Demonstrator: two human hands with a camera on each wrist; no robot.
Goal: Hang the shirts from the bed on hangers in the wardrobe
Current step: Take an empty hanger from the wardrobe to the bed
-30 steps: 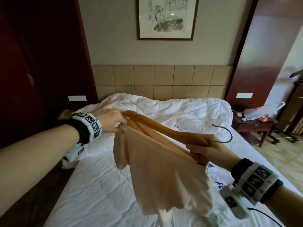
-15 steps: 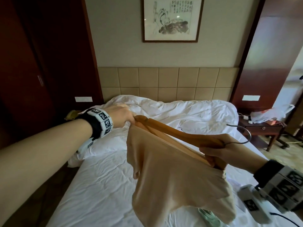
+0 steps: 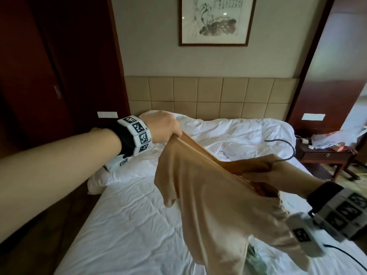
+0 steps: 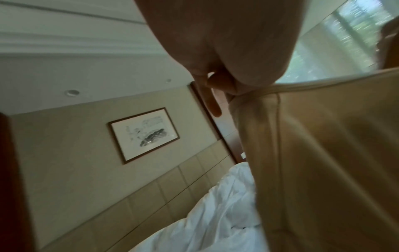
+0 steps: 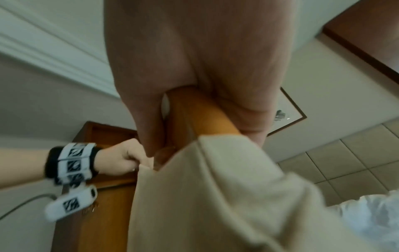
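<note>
Shirt [image 3: 214,197]: beige, held in the air over the bed [image 3: 139,215], draped from the hanger between my two hands.
Hanger [image 3: 234,165]: wooden, mostly inside the shirt; its metal hook [image 3: 286,147] pokes out past my right hand.
Left hand [image 3: 162,128]: fingers curled, pinching the shoulder fabric at the hanger's far end, to seat the cloth over that tip, I judge.
Right hand [image 3: 278,171]: clenched round the hanger's middle near the hook, steadying it against the pull.
Second garment [image 3: 255,259]: greenish, lying on the bed below.
Wardrobe [image 3: 39,76]: dark wood, to my left; hanging not yet done.
</note>
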